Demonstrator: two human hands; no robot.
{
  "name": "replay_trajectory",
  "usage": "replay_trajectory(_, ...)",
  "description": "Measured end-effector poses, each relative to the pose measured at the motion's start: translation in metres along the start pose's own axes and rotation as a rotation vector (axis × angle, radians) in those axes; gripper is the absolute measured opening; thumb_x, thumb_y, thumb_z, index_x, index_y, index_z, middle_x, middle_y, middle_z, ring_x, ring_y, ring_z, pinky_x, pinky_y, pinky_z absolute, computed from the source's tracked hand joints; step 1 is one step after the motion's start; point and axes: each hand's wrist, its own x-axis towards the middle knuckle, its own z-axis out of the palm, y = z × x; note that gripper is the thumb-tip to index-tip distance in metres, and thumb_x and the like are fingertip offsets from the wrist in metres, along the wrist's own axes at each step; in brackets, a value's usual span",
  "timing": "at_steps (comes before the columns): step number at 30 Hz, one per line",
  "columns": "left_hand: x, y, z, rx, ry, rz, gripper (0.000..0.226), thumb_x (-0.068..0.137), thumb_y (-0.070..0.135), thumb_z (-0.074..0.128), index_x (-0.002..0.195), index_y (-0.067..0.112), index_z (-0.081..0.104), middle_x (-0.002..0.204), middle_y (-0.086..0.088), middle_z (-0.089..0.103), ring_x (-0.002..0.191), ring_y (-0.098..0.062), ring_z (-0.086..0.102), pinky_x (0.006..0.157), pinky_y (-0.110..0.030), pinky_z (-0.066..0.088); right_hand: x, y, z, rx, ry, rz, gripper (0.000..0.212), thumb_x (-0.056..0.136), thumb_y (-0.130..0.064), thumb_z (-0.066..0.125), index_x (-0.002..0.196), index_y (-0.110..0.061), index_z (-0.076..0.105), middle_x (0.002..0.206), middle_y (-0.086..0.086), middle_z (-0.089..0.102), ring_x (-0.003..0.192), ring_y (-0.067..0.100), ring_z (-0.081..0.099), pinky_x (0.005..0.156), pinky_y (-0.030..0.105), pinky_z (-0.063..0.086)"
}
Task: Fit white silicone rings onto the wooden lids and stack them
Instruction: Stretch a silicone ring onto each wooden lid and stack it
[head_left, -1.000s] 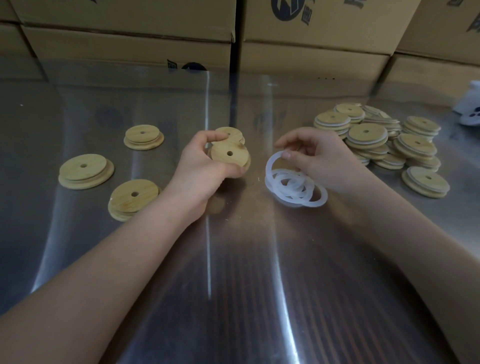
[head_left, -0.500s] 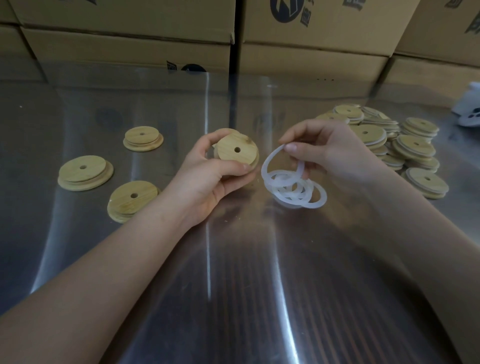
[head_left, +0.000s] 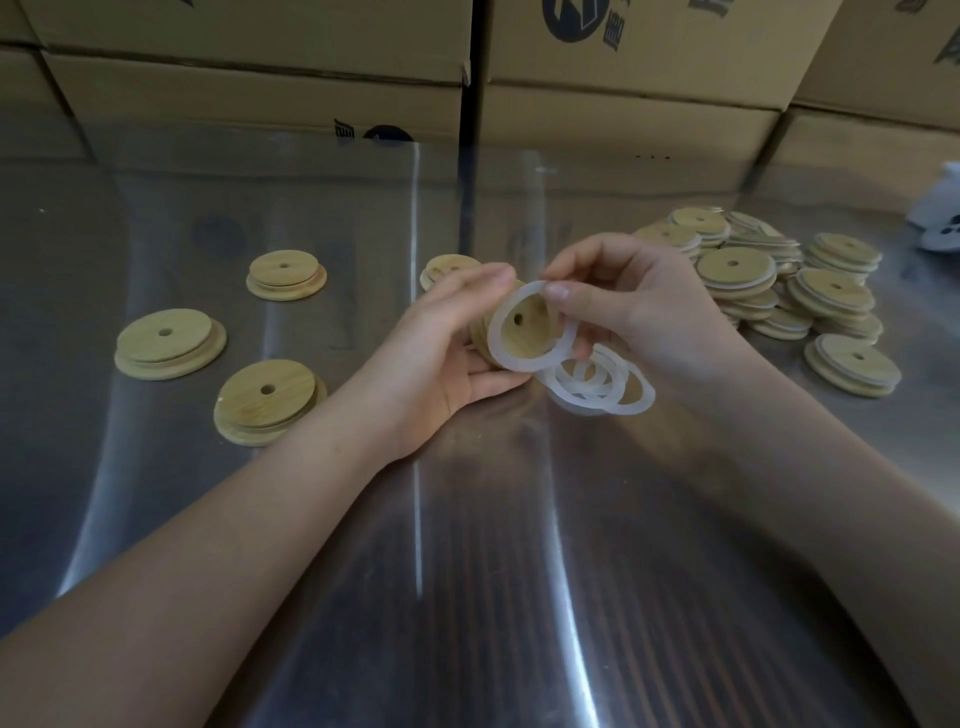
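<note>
A shiny steel tabletop (head_left: 467, 571) fills the view; cardboard boxes (head_left: 249, 98) stand stacked along its far edge. Near the far right corner lies a loose heap of ringed lids (head_left: 735, 267), each a wooden disc with a small centre hole and a white band at its rim; a white object (head_left: 940, 218), too cut off to identify, sits at the right edge beyond the heap.

Both your bare forearms reach in from the near edge and meet near the tabletop's middle. Your left hand (head_left: 441, 358) has its fingers curled around a wooden lid (head_left: 530, 338), holding it on edge above the tabletop with its face turned towards you. Your right hand (head_left: 639, 306) pinches a white silicone ring (head_left: 519, 364) between thumb and forefinger at the ring's upper right; the ring lies against the lid's face, not seated on it, and the lid's hole shows through its opening.

Towards the left edge three bare lids lie flat and apart: one (head_left: 169, 343) nearest that edge, one (head_left: 267, 400) closer to you, one (head_left: 285, 274) farther back; a fourth lid (head_left: 447, 267) peeks out behind your left fingers. A small tangle of spare rings (head_left: 597, 395) rests just under your right hand; whether your fingers touch them is unclear.
</note>
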Motion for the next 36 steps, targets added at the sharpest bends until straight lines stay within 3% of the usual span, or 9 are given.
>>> replay_trajectory(3, 0.001, -0.003, -0.001, 0.044, -0.003, 0.021, 0.057, 0.076, 0.021, 0.07, 0.131, 0.022, 0.056, 0.126, -0.006, 0.064, 0.109, -0.024, 0.068, 0.092, -0.045, 0.055, 0.0, 0.0, 0.002, 0.013, 0.029, 0.004, 0.012, 0.086, -0.004, 0.067, 0.083, -0.015, 0.069, 0.072, -0.002, 0.067, 0.058, 0.011, 0.059, 0.048, 0.023, 0.051)
replay_trajectory(7, 0.001, -0.006, -0.001, 0.081, -0.024, 0.068, 0.046, 0.089, 0.003, 0.063, 0.13, 0.023, 0.058, 0.113, -0.006, 0.07, 0.106, -0.025, 0.069, 0.091, -0.045, 0.056, 0.0, 0.001, 0.003, -0.024, 0.054, 0.013, 0.007, 0.083, -0.014, 0.07, 0.081, -0.021, 0.071, 0.074, 0.0, 0.068, 0.055, 0.011, 0.058, 0.05, 0.023, 0.049)
replay_trajectory(26, 0.001, -0.007, -0.001, 0.14, -0.049, 0.128, 0.041, 0.096, 0.004, 0.053, 0.131, 0.023, 0.059, 0.118, -0.002, 0.071, 0.109, -0.019, 0.068, 0.09, -0.04, 0.057, 0.0, -0.001, 0.002, -0.147, 0.138, 0.035, 0.012, 0.088, -0.011, 0.069, 0.082, -0.021, 0.071, 0.076, -0.002, 0.069, 0.063, 0.006, 0.06, 0.055, 0.02, 0.048)
replay_trajectory(31, 0.0, -0.011, -0.002, 0.278, -0.033, 0.263, 0.041, 0.097, 0.004, 0.053, 0.127, 0.032, 0.058, 0.111, 0.003, 0.073, 0.108, -0.016, 0.068, 0.089, -0.039, 0.057, 0.0, -0.003, 0.002, -0.207, 0.129, 0.023, 0.015, 0.089, -0.009, 0.067, 0.082, -0.021, 0.071, 0.077, -0.002, 0.068, 0.064, 0.005, 0.058, 0.055, 0.024, 0.051)
replay_trajectory(36, -0.003, -0.012, 0.0, 0.34, -0.005, 0.393, 0.029, 0.098, 0.001, 0.052, 0.114, 0.024, 0.058, 0.1, -0.003, 0.074, 0.097, -0.018, 0.071, 0.075, -0.034, 0.059, 0.001, -0.003, 0.002, -0.26, 0.116, -0.029, 0.018, 0.09, -0.006, 0.065, 0.082, -0.021, 0.069, 0.079, -0.001, 0.068, 0.07, 0.008, 0.062, 0.058, 0.024, 0.053)
